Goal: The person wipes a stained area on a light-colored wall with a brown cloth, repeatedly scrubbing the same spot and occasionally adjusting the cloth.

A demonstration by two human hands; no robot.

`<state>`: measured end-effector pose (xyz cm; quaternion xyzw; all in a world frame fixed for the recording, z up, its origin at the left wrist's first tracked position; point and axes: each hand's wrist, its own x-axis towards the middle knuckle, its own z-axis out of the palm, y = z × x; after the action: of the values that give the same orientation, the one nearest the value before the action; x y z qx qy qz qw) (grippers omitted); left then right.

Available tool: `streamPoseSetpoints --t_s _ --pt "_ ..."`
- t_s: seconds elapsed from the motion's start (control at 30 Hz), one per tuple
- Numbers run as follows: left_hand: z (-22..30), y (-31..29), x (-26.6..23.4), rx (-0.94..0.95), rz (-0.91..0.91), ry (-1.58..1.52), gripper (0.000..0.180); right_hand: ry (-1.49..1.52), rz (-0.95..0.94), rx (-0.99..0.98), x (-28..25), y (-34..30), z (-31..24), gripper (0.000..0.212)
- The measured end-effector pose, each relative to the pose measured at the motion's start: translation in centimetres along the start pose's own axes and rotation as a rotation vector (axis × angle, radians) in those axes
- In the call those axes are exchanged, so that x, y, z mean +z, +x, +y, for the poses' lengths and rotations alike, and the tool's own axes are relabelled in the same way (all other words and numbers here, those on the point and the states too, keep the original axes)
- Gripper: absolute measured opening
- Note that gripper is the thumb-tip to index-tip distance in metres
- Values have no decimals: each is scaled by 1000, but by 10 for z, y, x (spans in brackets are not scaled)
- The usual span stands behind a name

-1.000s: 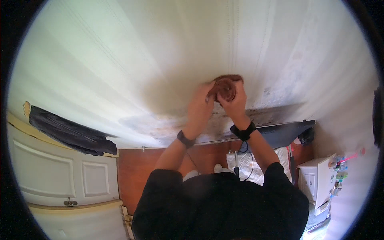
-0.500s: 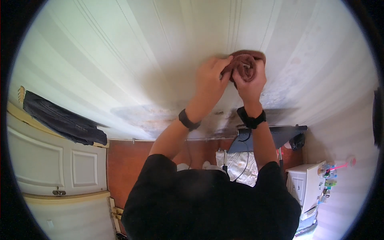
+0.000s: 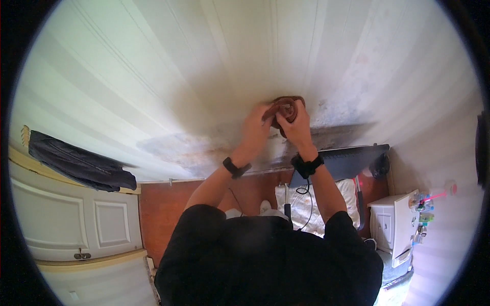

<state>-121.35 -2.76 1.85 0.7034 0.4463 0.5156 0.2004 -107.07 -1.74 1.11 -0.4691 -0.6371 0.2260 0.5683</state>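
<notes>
A reddish-brown cloth point(image 3: 287, 109), rolled into a spiral bundle, is held up against or close to the pale striped wall point(image 3: 204, 66); I cannot tell if it touches. My left hand point(image 3: 256, 124) grips its left side, slightly blurred. On the right side, my right hand point(image 3: 297, 125) is closed around the roll, with the thumb at its front. Both wrists wear black bands. Just below the hands, dark and brownish stains point(image 3: 204, 148) spread along the lower wall.
Dark trousers point(image 3: 81, 160) hang at the left, above a white door point(image 3: 76, 214). A dark folding panel with metal legs point(image 3: 337, 163) stands below right, a black cable hanging near it. A white cabinet point(image 3: 390, 224) with small bottles point(image 3: 423, 217) is at the right, over a red-brown floor point(image 3: 163, 204).
Both hands have brought the cloth down the wall and a little to the left, nearer the stained area. The view has shifted slightly too.
</notes>
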Motion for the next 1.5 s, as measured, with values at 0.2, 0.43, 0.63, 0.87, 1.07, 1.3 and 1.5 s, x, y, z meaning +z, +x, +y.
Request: streamPoseSetpoints --t_s 0.2,0.43,0.63,0.87,1.07,1.3,1.5 --pt "7 -36 -23 45 -29 3 22 52 -170 112 -14 -33 -29 35" --pt "38 -76 -55 -114 -136 -4 28 146 -363 172 -26 -68 -49 40" --pt "48 -90 -64 -96 -122 -27 33 298 -377 333 -12 -93 -49 42" --pt "52 -104 -79 -165 -91 -16 44 414 -337 333 7 -102 -72 41" --pt "45 -120 -81 -368 -175 -523 52 490 -281 344 15 -110 -92 42" --pt "58 -141 -97 -415 -292 -828 74 192 -347 196 5 -129 -125 42" --pt "58 -185 -138 -418 -182 -769 78 -46 -513 -13 -8 -132 -182 49"
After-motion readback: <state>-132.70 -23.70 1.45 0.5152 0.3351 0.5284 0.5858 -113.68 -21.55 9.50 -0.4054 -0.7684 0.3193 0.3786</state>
